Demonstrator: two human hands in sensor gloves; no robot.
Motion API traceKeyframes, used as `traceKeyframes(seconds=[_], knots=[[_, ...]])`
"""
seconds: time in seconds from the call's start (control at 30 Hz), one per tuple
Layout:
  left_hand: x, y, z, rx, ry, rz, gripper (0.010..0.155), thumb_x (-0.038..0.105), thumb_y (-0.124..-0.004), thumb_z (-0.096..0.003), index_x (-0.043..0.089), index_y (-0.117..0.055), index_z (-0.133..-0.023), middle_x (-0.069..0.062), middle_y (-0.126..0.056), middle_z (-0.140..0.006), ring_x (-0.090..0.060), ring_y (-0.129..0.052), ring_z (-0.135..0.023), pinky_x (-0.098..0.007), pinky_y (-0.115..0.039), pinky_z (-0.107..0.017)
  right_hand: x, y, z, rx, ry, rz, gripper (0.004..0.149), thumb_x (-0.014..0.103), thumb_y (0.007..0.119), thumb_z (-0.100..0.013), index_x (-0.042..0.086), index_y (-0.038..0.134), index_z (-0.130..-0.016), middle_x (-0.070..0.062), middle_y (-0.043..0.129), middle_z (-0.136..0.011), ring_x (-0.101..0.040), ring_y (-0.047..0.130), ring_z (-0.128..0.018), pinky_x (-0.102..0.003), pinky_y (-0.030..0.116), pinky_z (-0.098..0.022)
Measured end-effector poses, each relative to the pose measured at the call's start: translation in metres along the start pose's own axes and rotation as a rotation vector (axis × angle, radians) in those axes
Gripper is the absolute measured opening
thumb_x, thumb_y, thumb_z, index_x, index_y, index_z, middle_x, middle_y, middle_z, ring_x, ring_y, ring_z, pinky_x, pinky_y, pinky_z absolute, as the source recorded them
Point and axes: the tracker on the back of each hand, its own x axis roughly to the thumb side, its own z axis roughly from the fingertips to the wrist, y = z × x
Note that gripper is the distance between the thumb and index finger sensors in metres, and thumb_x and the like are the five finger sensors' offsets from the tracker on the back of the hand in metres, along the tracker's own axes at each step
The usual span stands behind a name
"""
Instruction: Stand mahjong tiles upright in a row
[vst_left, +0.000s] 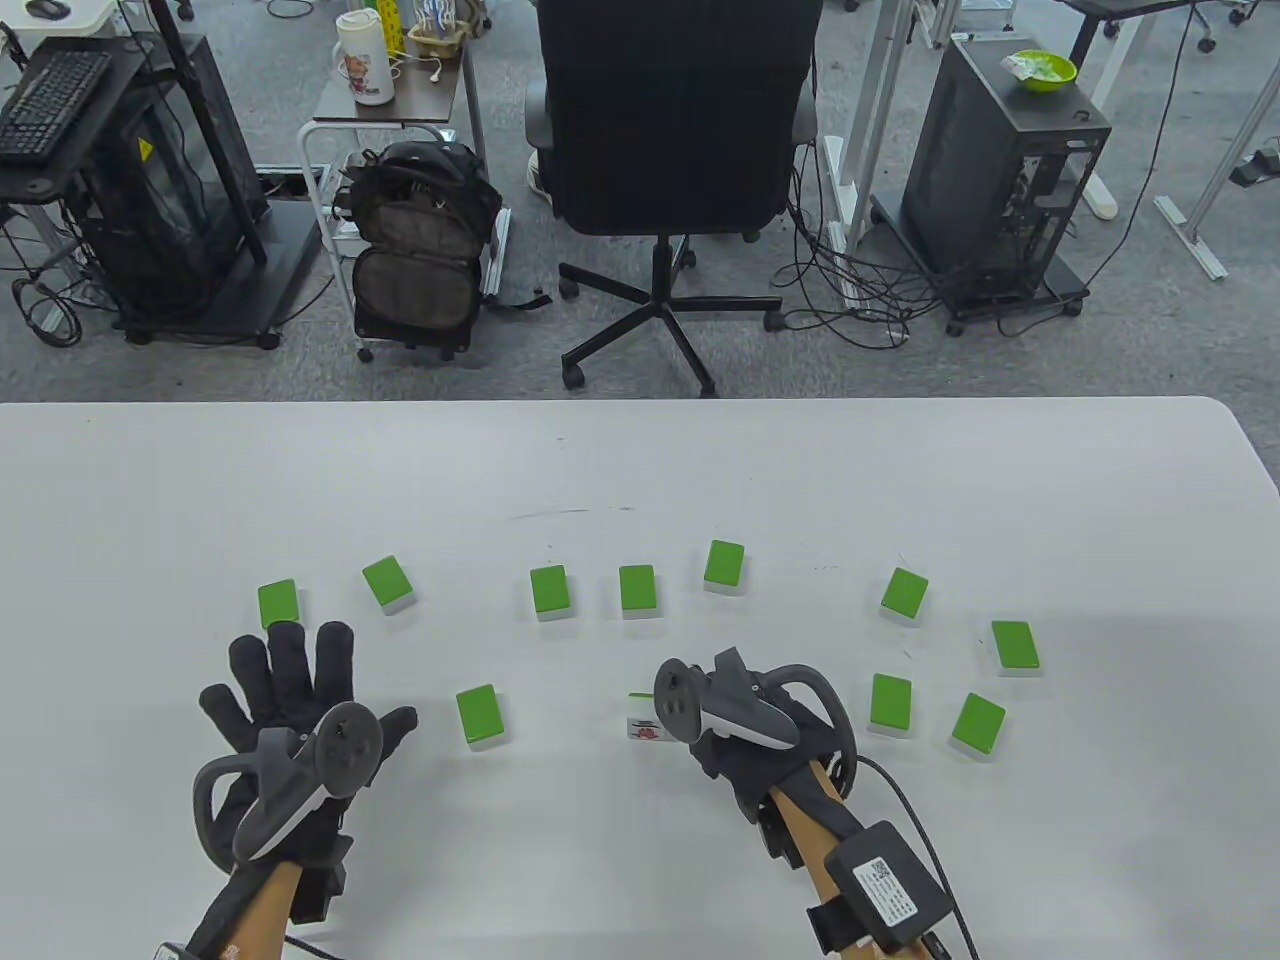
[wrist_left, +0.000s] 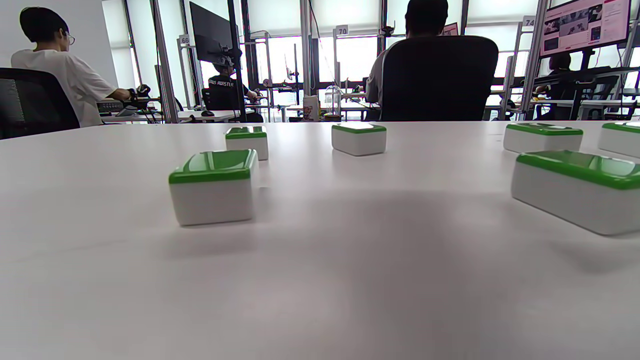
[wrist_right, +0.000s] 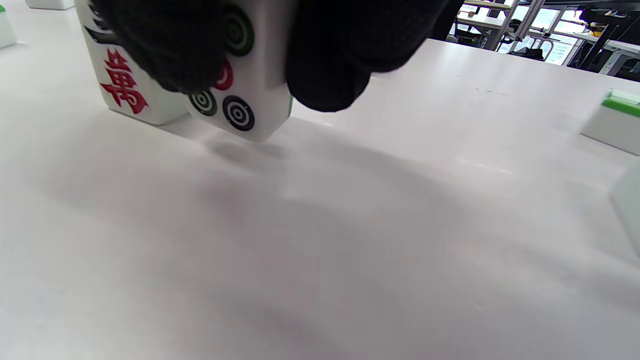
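Note:
Several green-backed mahjong tiles lie face down on the white table (vst_left: 640, 470), among them one (vst_left: 481, 716) between my hands. One tile with a red character (vst_left: 645, 730) stands upright; the right wrist view shows it too (wrist_right: 125, 92). My right hand (vst_left: 690, 735) grips a circle-pattern tile (wrist_right: 245, 107) just right of that upright tile, tilted, with its lower corner close to the table; the tracker hides this tile in the table view. My left hand (vst_left: 290, 670) lies open with fingers spread, holding nothing, just below a flat tile (vst_left: 278, 603).
Flat tiles lie right of my right hand (vst_left: 890, 704) (vst_left: 977, 725) (vst_left: 1015, 647) and in an arc beyond (vst_left: 637, 590) (vst_left: 724, 566). The left wrist view shows flat tiles ahead (wrist_left: 212, 185) (wrist_left: 580, 190). An office chair (vst_left: 670, 110) stands beyond the table's far edge.

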Motion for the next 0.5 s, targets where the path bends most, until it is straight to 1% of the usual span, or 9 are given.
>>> traceKeyframes(seconds=[0.23,0.5], knots=[[0.001,0.000,0.000,-0.004,-0.004,-0.011,0.100,0.074,-0.051,-0.0596,0.013,0.003,-0.118,-0.029,0.007,-0.120,-0.064,0.000,-0.106,-0.083,-0.014,-0.072,0.010,0.002,-0.013,0.050,-0.020,-0.005,0.074,0.041,0.080,-0.049,0.030,0.032,-0.104,0.007,0.066,-0.107,-0.023,0.087,-0.078,-0.035,0.077,-0.063],[0.001,0.000,0.000,-0.005,-0.006,-0.014,0.100,0.074,-0.051,-0.0595,0.013,0.003,-0.118,-0.029,0.007,-0.120,-0.064,0.000,-0.106,-0.083,-0.014,-0.072,0.010,0.001,-0.016,0.075,-0.035,-0.023,0.078,0.039,0.079,-0.050,0.029,0.027,-0.106,0.007,0.064,-0.108,-0.023,0.086,-0.080,-0.036,0.076,-0.065]])
